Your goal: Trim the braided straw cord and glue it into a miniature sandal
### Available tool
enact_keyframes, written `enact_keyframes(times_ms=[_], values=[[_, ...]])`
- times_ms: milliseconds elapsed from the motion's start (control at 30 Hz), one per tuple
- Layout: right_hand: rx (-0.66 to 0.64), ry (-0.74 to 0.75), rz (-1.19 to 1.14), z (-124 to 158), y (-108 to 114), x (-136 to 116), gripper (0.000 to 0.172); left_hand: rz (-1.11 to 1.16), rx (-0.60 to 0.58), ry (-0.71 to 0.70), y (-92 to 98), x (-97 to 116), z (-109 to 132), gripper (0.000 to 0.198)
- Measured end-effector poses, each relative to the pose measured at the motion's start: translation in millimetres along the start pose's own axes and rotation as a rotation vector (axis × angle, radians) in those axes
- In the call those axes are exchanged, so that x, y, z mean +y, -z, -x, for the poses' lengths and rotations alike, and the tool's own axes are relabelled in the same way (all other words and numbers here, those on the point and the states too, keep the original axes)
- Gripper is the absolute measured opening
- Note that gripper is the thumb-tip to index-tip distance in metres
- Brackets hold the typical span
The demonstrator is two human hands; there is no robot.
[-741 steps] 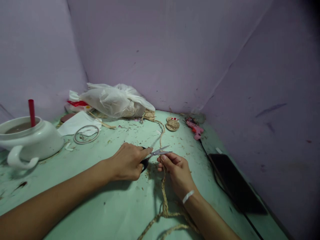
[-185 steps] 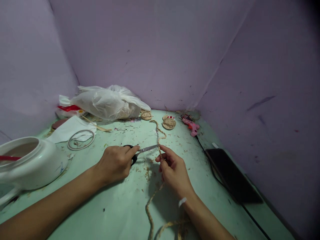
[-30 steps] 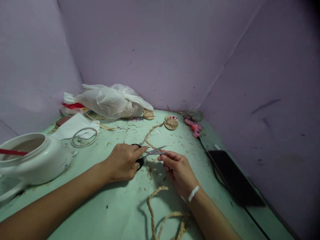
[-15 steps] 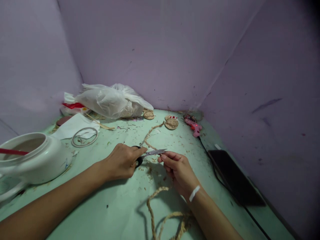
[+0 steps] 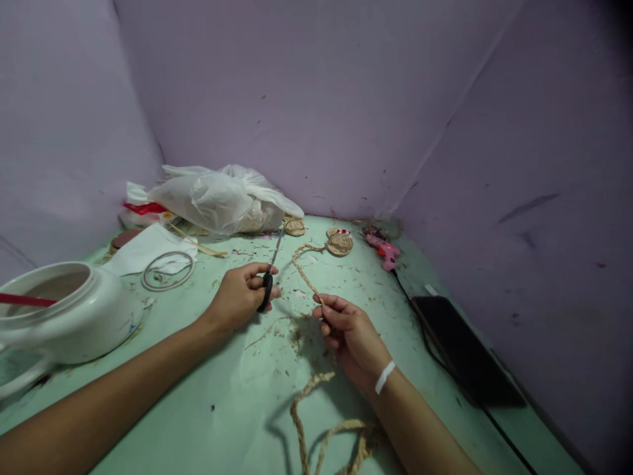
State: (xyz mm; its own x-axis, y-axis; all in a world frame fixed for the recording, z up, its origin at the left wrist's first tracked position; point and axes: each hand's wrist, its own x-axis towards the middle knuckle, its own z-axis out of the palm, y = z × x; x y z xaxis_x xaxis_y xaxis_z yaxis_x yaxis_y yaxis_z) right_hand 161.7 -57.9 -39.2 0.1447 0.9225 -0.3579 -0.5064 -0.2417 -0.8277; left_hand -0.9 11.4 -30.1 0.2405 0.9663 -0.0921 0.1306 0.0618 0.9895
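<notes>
Scissors [image 5: 267, 291] have swung off the cord [image 5: 307, 280] since half a sec ago: L hand [image 5: 240, 291] grips their handles, apart from R hand [image 5: 346, 328], which pinches the cord over the worktop [image 5: 237, 412], far end nr woven disc [image 5: 339, 245]. Tip: snip w/ cord taut, blades clear of skin.

Green tabletop [image 5: 237, 409] under braided cord [image 5: 301, 432], phone [image 5: 465, 353], pot [image 5: 106, 323]

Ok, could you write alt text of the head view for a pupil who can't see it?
A person's left hand holds scissors, blades pointing away, while the right hand pinches a braided cord at a green table. Farther back lie a white bag, woven discs and a pink glue gun; a white pot stands at left.
</notes>
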Motion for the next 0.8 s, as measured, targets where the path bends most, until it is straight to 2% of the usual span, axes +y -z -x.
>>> enact_keyframes(times_ms=[233, 433, 667, 800], values=[[-0.052, -0.014, 0.033, 3, -3, 5, 0.021, 0.196, 0.015, 0.050, -19.7, 3, 2, 0.046], [-0.112, -0.075, 0.029, 5, -4, 5, 0.016, 0.323, 0.098, 0.051, -35.3, 20, -13, 0.041], [-0.114, 0.012, 0.017, 6, -5, 4, 0.028, 0.273, -0.006, -0.027, -41.1, 28, -13, 0.045], [-0.063, 0.104, 0.089, 6, -5, 4, 0.025, 0.259, -0.061, -0.027, -46.6, 26, -8, 0.044]])
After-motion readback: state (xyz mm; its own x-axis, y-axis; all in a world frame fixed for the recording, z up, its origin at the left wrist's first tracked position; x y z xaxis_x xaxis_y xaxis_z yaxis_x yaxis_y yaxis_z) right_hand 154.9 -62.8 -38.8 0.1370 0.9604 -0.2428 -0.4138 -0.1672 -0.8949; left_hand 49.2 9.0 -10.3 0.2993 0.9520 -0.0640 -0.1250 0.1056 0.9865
